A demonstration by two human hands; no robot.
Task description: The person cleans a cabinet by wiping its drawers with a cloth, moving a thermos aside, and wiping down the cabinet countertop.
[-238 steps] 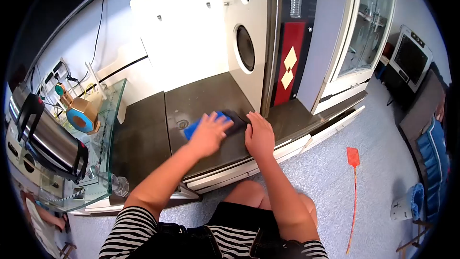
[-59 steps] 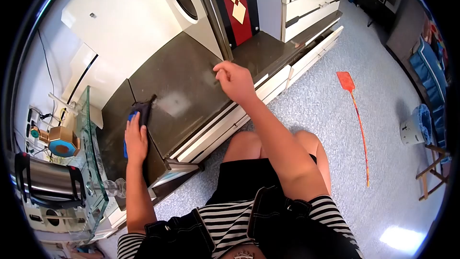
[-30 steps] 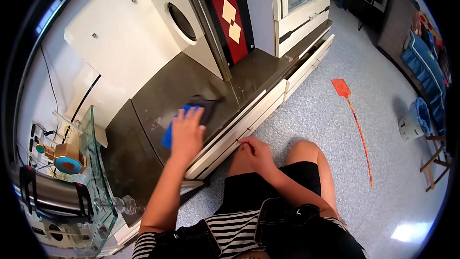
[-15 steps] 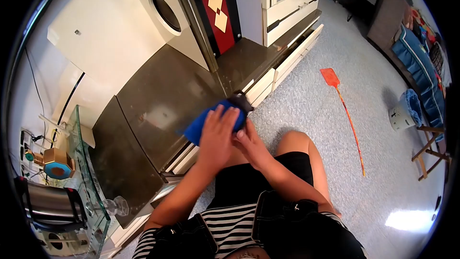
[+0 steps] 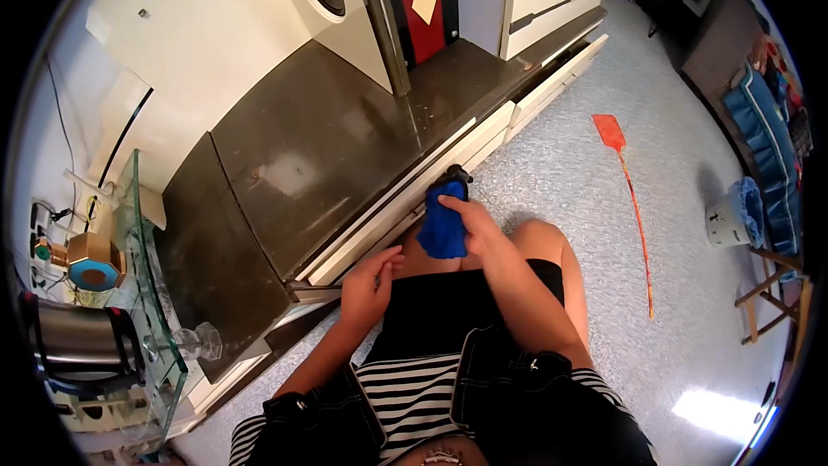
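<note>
My right hand (image 5: 476, 223) grips a blue cloth (image 5: 443, 235), its thumb pressed on the front of the fabric. At the cloth's upper end a dark object (image 5: 454, 176) pokes out; its kind cannot be made out. The cloth hangs over my thighs, just off the cabinet's front. To its lower left is my left hand (image 5: 366, 292), apart from the cloth, its fingers loosely bent and nothing seen in them.
A low cabinet with a dark, glossy top (image 5: 319, 147) runs along my left, bearing a white speaker panel (image 5: 345, 34). A glass shelf (image 5: 142, 267) holds a kettle (image 5: 82, 349). On the floor lie a red fly swatter (image 5: 610, 132) and, farther right, a bin (image 5: 729, 223).
My left hand has left the cloth and moved down and left. My right hand has shifted right and now holds the cloth alone, away from the cabinet top.
</note>
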